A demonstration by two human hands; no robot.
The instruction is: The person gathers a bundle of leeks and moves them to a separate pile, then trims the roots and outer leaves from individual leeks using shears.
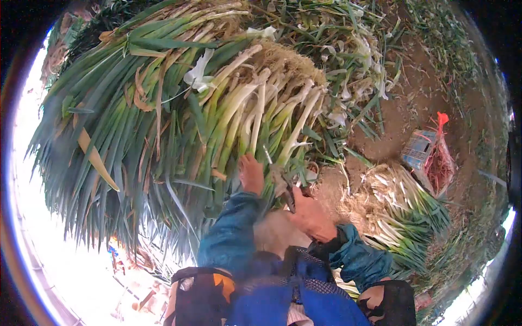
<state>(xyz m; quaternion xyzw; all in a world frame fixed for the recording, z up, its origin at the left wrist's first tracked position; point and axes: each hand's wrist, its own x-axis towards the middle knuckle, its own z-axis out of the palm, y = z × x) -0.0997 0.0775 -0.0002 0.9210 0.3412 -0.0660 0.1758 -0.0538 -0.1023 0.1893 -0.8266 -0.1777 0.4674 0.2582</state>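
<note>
A large heap of leeks (239,111) lies in front of me, white stems and roots toward the upper right, long green leaves toward the left. At the near edge of the heap, my left hand (251,174) has its fingers curled around leek stalks, partly hidden among the leaves. To its right, my right hand (312,216) is closed on a knife (290,200), its dark part showing by the thumb. The knife points up toward the leeks, and its exact shape is hard to make out.
A smaller pile of trimmed leeks (405,209) lies on the ground at my right. Beyond it sits a bag of red ties (439,165) beside a printed box (417,148). Loose leaf scraps (348,54) cover the soil at the back.
</note>
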